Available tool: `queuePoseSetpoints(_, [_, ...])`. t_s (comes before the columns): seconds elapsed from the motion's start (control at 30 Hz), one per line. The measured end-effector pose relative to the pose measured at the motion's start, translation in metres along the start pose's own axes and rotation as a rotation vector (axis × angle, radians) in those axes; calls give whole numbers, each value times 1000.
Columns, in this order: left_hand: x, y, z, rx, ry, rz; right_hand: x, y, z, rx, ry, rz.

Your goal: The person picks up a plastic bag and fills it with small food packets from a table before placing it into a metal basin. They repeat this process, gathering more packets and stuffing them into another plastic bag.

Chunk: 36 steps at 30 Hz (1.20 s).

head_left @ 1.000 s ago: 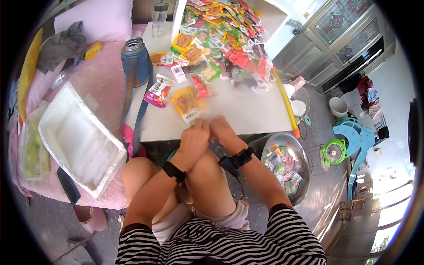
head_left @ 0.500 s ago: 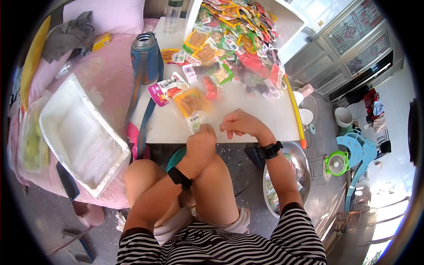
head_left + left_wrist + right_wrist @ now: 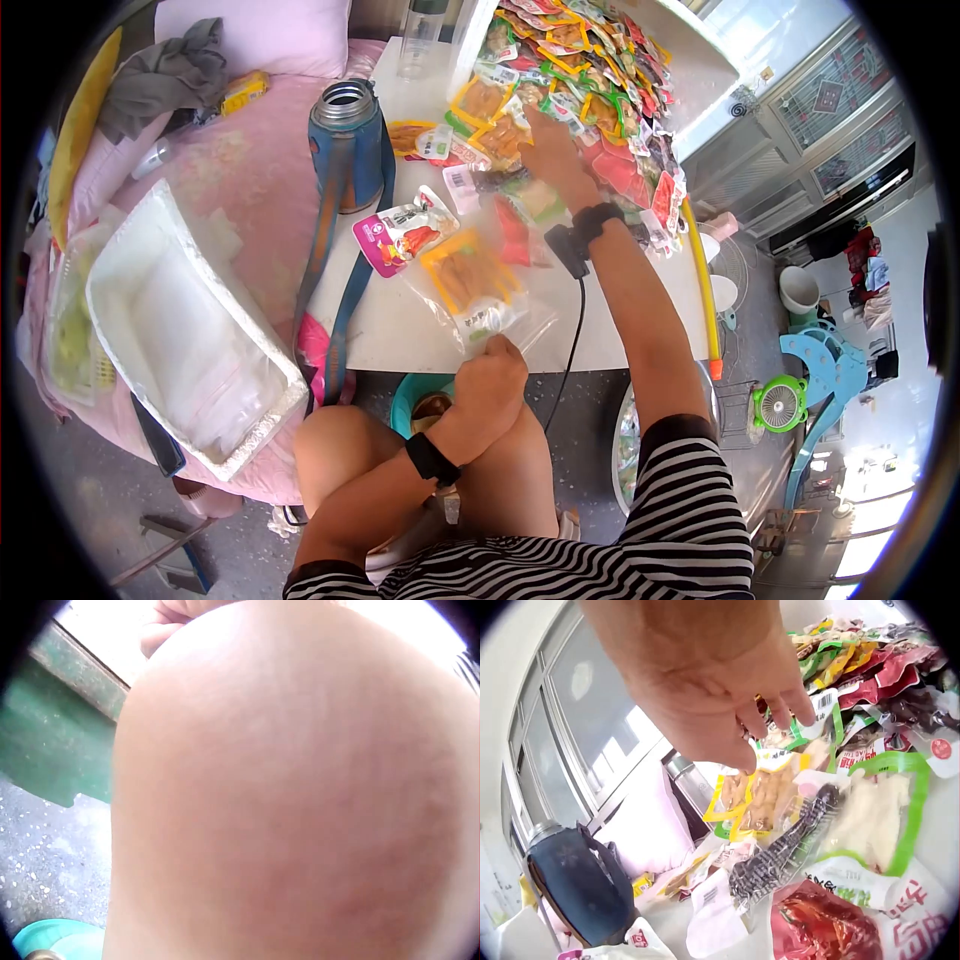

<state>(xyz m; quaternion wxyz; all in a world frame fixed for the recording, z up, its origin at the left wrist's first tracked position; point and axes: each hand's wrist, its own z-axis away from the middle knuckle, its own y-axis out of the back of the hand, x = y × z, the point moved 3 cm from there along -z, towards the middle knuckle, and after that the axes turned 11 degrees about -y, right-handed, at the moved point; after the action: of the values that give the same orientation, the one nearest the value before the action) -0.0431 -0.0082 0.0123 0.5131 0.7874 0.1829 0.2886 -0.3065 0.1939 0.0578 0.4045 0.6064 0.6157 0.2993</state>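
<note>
At the table's front edge, my left hand (image 3: 492, 385) pinches the rim of a clear plastic bag (image 3: 535, 325). The bag lies on the table around a yellow-edged snack packet (image 3: 468, 275). Bare skin fills most of the left wrist view, with a few curled fingers (image 3: 161, 634) at the top. My right hand (image 3: 560, 160) reaches over the heap of snack packets (image 3: 600, 60). In the right wrist view its loosely bent fingers (image 3: 780, 712) hang just above yellow-edged packets (image 3: 769, 799), holding nothing visible. A purple-and-white packet (image 3: 405, 235) lies beside the bag.
A white foam box (image 3: 710, 50) on its side backs the heap. A blue flask (image 3: 348, 150) stands at the table's left. A white foam tray (image 3: 180, 330) rests on the pink bed. Below are a teal basin (image 3: 403, 405) and a metal basin (image 3: 625, 440) of packets.
My right hand has left the bag beside my left hand and moved forward over the packet heap. The left hand stays at the table edge. The head view has shifted.
</note>
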Motion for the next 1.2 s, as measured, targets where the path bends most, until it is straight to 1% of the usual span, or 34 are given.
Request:
queuePoseSetpoints(0.07, [0, -1, 0, 8, -10, 4, -16, -14, -11, 63, 141, 146])
queuePoseSetpoints(0.1, [-1, -1, -1, 12, -14, 6, -18, -18, -13, 34, 94, 154])
queuePoseSetpoints(0.2, [-5, 1, -2, 27, -29, 20, -32, -15, -27, -153, 63, 299])
queuePoseSetpoints(0.23, [-7, 1, -1, 20, -26, 11, -31, -16, -31, -91, 96, 357])
queuePoseSetpoints(0.33, [-5, 1, -2, 25, -24, -12, -25, -8, -36, 13, 202, 576])
queuePoseSetpoints(0.37, [-6, -2, -2, 35, -22, -28, -25, 3, -32, -41, 237, 592])
queuePoseSetpoints(0.47, [-3, -1, 0, 25, -18, -35, -9, 29, -16, -129, 182, 495])
queuePoseSetpoints(0.5, [-3, 0, 0, 16, -16, -34, -4, 40, -7, -110, 157, 552])
queuePoseSetpoints(0.6, [-5, 0, 3, 11, -22, 21, 33, 64, 24, -182, 120, -98])
queuePoseSetpoints(0.63, [-5, 1, 3, 9, -5, 35, 35, 79, 39, -245, -41, -181])
queuePoseSetpoints(0.73, [-6, 4, 5, 60, -41, 69, 38, 132, 104, -215, -346, -492])
queuePoseSetpoints(0.83, [-8, 2, 5, 123, -52, 147, 36, 173, 180, -296, -595, -942])
queuePoseSetpoints(0.9, [-9, 5, 5, 161, -71, 162, 29, 190, 227, -354, -810, -987])
queuePoseSetpoints(0.93, [-10, 6, 5, 180, -82, 170, 32, 192, 251, -447, -816, -967])
queuePoseSetpoints(1.07, [-15, 6, 3, 246, -59, 188, 15, 188, 318, -584, -910, -1176])
queuePoseSetpoints(1.13, [-15, 10, 4, 282, -53, 188, 5, 180, 333, -611, -934, -1269])
queuePoseSetpoints(1.17, [-13, 12, 4, 266, -58, 185, 2, 174, 336, -627, -942, -1316])
queuePoseSetpoints(1.2, [-13, 13, 4, 251, -62, 182, 1, 167, 337, -602, -948, -1369])
